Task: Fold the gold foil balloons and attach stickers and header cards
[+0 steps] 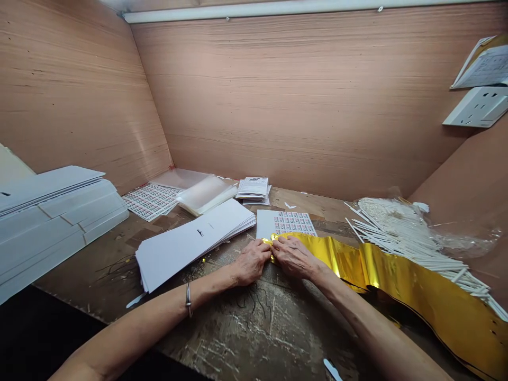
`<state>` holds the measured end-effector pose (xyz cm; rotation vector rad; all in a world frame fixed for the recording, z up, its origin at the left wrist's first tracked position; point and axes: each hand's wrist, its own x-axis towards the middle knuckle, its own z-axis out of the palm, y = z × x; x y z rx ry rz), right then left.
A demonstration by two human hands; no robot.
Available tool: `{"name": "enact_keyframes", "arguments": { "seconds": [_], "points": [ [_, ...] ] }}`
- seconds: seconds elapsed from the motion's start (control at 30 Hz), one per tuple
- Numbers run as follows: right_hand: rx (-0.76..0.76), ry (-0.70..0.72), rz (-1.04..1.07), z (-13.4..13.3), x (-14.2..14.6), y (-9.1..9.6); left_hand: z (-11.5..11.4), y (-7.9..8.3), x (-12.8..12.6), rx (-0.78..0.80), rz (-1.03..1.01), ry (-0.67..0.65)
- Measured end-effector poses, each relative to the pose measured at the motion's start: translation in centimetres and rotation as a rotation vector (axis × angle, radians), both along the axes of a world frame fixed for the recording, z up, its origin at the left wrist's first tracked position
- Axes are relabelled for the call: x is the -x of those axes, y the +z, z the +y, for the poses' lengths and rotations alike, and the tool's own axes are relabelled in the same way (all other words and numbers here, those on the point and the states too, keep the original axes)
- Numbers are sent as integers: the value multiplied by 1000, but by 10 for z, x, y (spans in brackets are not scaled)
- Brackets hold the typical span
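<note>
A long strip of shiny gold foil point(381, 270) runs from the middle of the table to the lower right. My left hand point(251, 260) and my right hand point(292, 256) meet at its narrow, crumpled end. Both have their fingers closed on the foil, thumbs close together, and a small gold bit shows between them. Just behind the hands lies a sheet of printed stickers point(296, 223), partly covered by the foil. To the left of my left hand is a stack of white cards point(194, 241) with a small dark print.
White paper sticks point(397, 233) lie heaped at the right in clear plastic. Clear bags point(206, 193), another sticker sheet point(153, 201) and small printed papers point(254, 189) lie along the back. Folded white card point(63, 217) fills the left. Wooden walls point(278, 95) enclose the table.
</note>
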<state>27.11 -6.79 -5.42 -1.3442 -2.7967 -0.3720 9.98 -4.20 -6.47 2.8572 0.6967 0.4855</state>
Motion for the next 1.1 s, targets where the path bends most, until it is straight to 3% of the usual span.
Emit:
{"name": "enact_keyframes", "arguments": {
  "seconds": [0.13, 0.3, 0.5, 0.6, 0.83, 1.0, 1.1],
  "points": [
    [83, -54, 107, -5, -2, 6, 4, -2, 3, -37, 15, -20],
    [90, -68, 218, -13, -4, 1, 17, -6, 5, -71, 8, -111],
    [38, -194, 323, -20, 2, -6, 32, -11, -1, -114, 7, -34],
    [-11, -233, 312, -22, 6, -7, 34, -10, -3, -97, 8, -27],
    [-96, -177, 237, -21, 15, -16, 33, -2, 2, -52, -1, -87],
    [-89, -386, 517, -11, 15, -19, 35, -1, 3, -18, -6, -51],
    [85, -497, 809, -3, 9, -18, 35, -1, 4, 8, -41, -33]
  ]
}}
